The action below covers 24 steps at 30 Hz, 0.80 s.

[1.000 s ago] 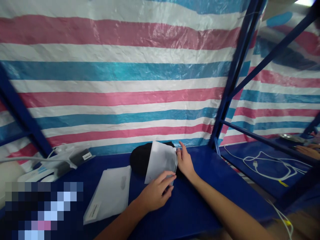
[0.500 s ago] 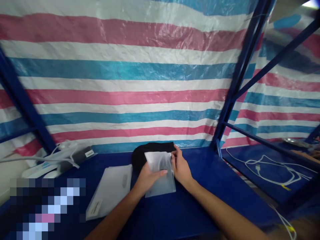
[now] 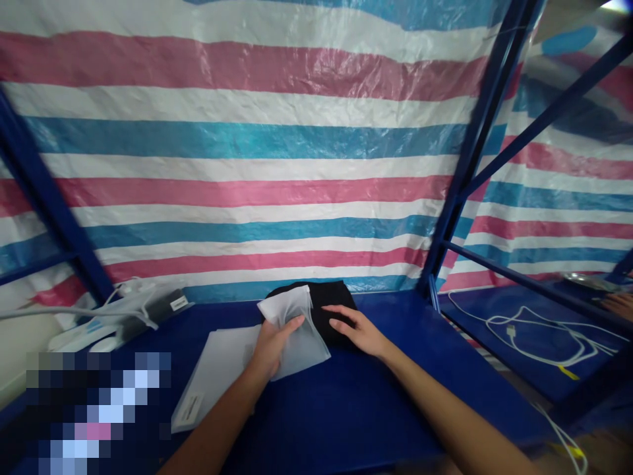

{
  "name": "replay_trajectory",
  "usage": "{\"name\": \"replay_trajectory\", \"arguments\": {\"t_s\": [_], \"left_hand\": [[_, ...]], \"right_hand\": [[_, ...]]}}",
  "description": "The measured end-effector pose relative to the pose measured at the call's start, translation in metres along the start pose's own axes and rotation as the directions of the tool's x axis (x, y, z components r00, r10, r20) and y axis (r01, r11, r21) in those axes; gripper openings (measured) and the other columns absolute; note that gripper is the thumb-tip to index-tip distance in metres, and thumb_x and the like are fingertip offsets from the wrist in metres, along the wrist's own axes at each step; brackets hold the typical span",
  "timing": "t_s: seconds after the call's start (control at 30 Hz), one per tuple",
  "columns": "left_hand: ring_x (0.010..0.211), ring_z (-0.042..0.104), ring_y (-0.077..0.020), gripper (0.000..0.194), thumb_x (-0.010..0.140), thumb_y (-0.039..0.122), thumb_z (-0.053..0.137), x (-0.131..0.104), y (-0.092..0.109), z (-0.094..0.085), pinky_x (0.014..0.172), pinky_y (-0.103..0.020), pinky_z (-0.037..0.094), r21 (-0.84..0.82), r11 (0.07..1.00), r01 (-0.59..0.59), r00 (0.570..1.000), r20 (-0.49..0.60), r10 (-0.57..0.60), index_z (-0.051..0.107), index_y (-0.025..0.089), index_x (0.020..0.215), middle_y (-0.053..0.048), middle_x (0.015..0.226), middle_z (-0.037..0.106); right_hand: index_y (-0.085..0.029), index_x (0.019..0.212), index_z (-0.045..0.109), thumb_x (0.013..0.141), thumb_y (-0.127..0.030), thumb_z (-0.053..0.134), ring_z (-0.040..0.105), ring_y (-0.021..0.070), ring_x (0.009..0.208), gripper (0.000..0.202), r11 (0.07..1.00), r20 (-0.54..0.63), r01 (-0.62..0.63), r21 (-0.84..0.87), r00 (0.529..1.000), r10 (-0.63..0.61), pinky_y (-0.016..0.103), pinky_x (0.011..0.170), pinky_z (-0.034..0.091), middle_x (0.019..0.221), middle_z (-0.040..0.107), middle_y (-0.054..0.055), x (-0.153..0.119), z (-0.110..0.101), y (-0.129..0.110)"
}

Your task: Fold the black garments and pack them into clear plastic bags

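Observation:
A small frosted plastic zip bag [image 3: 301, 343] is gripped in my left hand [image 3: 271, 346], thumb across its front and the other fingers behind it. The bag tilts to the left. My right hand [image 3: 360, 330] is apart from the bag, its fingers loosely spread over a folded black cloth item [image 3: 339, 297]. I cannot tell whether the fingertips touch the cloth. A larger flat stack of frosted plastic bags [image 3: 217, 369] with a small white label lies on the blue table beside my left forearm.
The blue tabletop [image 3: 395, 409] meets a striped plastic sheet [image 3: 271, 138] behind. Power strips and cables [image 3: 123, 316] sit at the left back. Blue metal posts [image 3: 452, 198] stand at both sides. A white cable [image 3: 539, 343] lies on the neighbouring surface, with another person's hand [image 3: 618, 303] at the far right.
My right hand has let go of the bag's top right corner and opened. My left hand has drawn the bag leftward and tilted it, uncovering more of the black cloth.

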State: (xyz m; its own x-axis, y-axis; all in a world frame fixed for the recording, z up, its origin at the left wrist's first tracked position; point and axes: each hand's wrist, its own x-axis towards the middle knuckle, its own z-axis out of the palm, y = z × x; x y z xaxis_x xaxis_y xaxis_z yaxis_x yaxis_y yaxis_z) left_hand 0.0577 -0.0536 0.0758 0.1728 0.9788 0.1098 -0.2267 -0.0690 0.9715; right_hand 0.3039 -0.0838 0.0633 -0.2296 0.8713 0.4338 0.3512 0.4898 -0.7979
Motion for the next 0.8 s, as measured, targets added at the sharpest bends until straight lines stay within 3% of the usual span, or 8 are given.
{"name": "replay_trajectory", "arguments": {"t_s": [0.1,0.23,0.33,0.43,0.53,0.63,0.7,0.8], "left_hand": [[0.118,0.075,-0.0349,0.072,0.076,0.04,0.094,-0.001,0.005,-0.002,0.098,-0.047,0.062,-0.032,0.999,0.026,0.999,0.028,-0.025,0.066,0.019,0.14,-0.014,0.131,0.076],[0.11,0.077,-0.0335,0.069,0.073,0.039,0.096,-0.006,-0.002,0.005,0.095,-0.045,0.063,-0.074,0.991,0.113,0.992,0.066,-0.108,0.069,0.018,0.133,-0.013,0.123,0.079],[0.102,0.079,-0.0327,0.064,0.07,0.041,0.098,-0.009,-0.007,0.012,0.089,-0.042,0.064,-0.13,0.975,0.178,0.983,0.072,-0.17,0.073,0.016,0.124,-0.014,0.114,0.081],[0.094,0.08,-0.0313,0.064,0.067,0.041,0.1,-0.009,-0.005,0.014,0.085,-0.039,0.064,-0.188,0.968,0.169,0.985,0.01,-0.17,0.074,0.015,0.119,-0.013,0.109,0.082],[0.086,0.08,-0.0291,0.062,0.067,0.042,0.1,-0.007,0.0,0.01,0.079,-0.037,0.064,-0.212,0.964,0.16,0.986,-0.007,-0.165,0.073,0.014,0.115,-0.012,0.102,0.082],[0.085,0.079,-0.0266,0.059,0.068,0.04,0.1,-0.005,0.001,0.004,0.077,-0.034,0.064,-0.21,0.965,0.156,0.988,0.033,-0.153,0.073,0.013,0.113,-0.012,0.1,0.082],[0.083,0.078,-0.025,0.057,0.069,0.039,0.1,-0.004,-0.001,0.001,0.076,-0.033,0.064,-0.203,0.966,0.161,0.987,0.042,-0.156,0.072,0.013,0.112,-0.011,0.1,0.081],[0.073,0.077,-0.0226,0.057,0.071,0.042,0.098,-0.004,-0.003,-0.001,0.071,-0.033,0.064,-0.21,0.952,0.221,0.975,0.041,-0.218,0.072,0.014,0.113,-0.01,0.096,0.082]], "right_hand": [[-0.027,0.127,0.072,0.094,-0.056,0.075,0.071,0.0253,0.109,0.044,0.988,-0.007,-0.059,0.144,0.998,0.06,0.043,0.098,0.059,0.116,0.075,0.006,0.002,0.002,0.005],[-0.024,0.101,0.068,0.081,-0.058,0.086,0.07,0.0221,0.097,0.043,0.953,-0.2,-0.049,0.3,0.973,0.113,0.035,0.087,0.059,0.102,0.072,0.004,0.005,0.021,0.009],[-0.023,0.094,0.065,0.082,-0.057,0.086,0.067,0.0204,0.09,0.041,0.943,-0.246,-0.008,0.333,0.965,0.095,0.033,0.082,0.058,0.097,0.068,0.002,0.004,0.032,0.006],[-0.024,0.102,0.07,0.095,-0.058,0.072,0.066,0.021,0.095,0.035,0.942,-0.192,0.018,0.336,0.98,0.049,0.034,0.085,0.057,0.105,0.068,0.004,0.001,0.037,0.0],[-0.027,0.114,0.071,0.089,-0.052,0.082,0.065,0.0212,0.1,0.037,0.924,-0.103,0.028,0.381,0.995,0.013,0.032,0.083,0.056,0.112,0.065,0.004,-0.002,0.041,-0.004],[-0.026,0.108,0.071,0.083,-0.043,0.09,0.064,0.0194,0.095,0.035,0.914,-0.043,0.02,0.406,0.999,-0.003,0.03,0.076,0.054,0.114,0.063,0.004,-0.004,0.045,-0.004],[-0.024,0.1,0.07,0.088,-0.042,0.085,0.063,0.017,0.086,0.026,0.913,-0.017,0.005,0.408,1.0,0.002,0.029,0.071,0.052,0.109,0.065,0.004,-0.005,0.046,-0.003],[-0.023,0.094,0.063,0.094,-0.042,0.079,0.056,0.0135,0.068,0.024,0.896,0.042,-0.02,0.443,0.999,0.001,0.027,0.064,0.046,0.086,0.065,0.0,-0.007,0.046,-0.004]]}}
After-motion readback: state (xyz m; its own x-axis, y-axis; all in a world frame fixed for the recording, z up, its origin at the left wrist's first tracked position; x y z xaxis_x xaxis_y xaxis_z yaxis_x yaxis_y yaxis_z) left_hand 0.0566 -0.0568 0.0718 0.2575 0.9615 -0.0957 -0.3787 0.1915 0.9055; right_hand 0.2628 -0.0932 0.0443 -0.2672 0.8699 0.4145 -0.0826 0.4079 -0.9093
